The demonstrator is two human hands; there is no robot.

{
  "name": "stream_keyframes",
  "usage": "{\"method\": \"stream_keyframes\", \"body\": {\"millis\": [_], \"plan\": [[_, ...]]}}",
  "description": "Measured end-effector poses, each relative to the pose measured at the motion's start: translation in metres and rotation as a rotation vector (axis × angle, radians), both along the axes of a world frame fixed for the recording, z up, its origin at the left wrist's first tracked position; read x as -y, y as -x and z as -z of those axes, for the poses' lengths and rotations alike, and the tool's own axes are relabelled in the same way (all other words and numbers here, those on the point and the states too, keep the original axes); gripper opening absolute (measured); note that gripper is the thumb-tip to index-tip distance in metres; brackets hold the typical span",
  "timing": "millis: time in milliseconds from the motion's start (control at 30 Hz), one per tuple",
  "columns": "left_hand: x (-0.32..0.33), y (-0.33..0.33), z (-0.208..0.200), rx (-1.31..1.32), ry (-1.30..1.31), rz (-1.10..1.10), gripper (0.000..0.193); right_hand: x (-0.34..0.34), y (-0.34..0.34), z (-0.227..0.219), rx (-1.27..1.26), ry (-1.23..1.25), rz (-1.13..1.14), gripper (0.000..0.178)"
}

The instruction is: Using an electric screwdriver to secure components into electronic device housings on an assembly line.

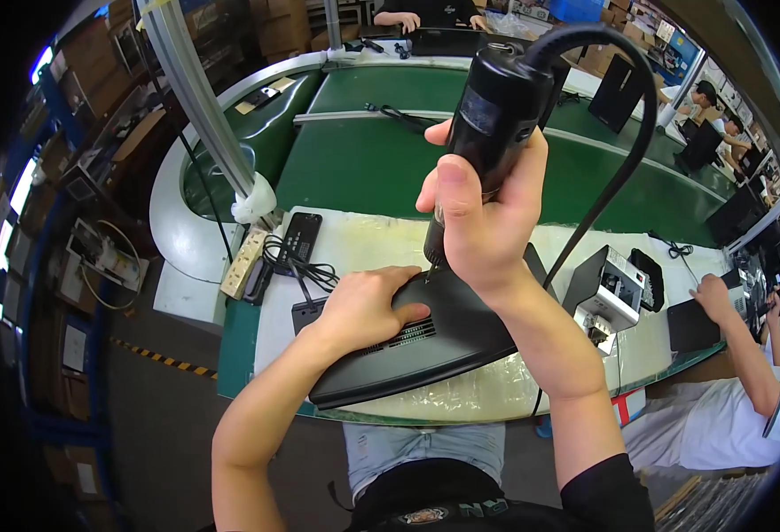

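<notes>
My right hand [487, 208] is wrapped round a black electric screwdriver [496, 102], held upright with its cable looping from the top. The screwdriver's tip points down at the far edge of a black plastic housing [461, 315]; whether it touches a screw cannot be made out. The housing lies flat before me, with slotted vents and a curved near edge. My left hand [363, 306] holds the housing on its left part, thumb beside the vents and fingers at the far edge, partly hidden.
A power strip [244, 264] and a black adapter [301, 235] with coiled cable lie left, beside a metal post [199, 97]. A small metal-and-white device [604, 288] stands right. Beyond runs a green conveyor [363, 168]. A co-worker's hand [715, 297] is at the right.
</notes>
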State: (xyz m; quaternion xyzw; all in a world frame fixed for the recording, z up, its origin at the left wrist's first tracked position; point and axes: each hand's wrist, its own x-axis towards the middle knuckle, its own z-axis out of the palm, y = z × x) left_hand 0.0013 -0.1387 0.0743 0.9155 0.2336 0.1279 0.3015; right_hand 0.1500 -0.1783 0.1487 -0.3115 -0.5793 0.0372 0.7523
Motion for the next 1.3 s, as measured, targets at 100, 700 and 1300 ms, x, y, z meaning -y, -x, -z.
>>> {"method": "stream_keyframes", "body": {"millis": [100,700,1300], "plan": [[0.002,0.001,-0.002,-0.023,-0.016,0.006,0.049,-0.003,0.004,0.009,0.083,0.015,0.005,0.048],[0.005,0.007,-0.001,-0.016,-0.047,-0.009,0.047,-0.011,0.009,0.012,0.111,0.043,0.033,0.052],[0.033,0.068,0.062,0.818,0.878,-0.612,0.048,0.230,-0.180,0.100,0.003,0.036,1.051,0.048]]}}
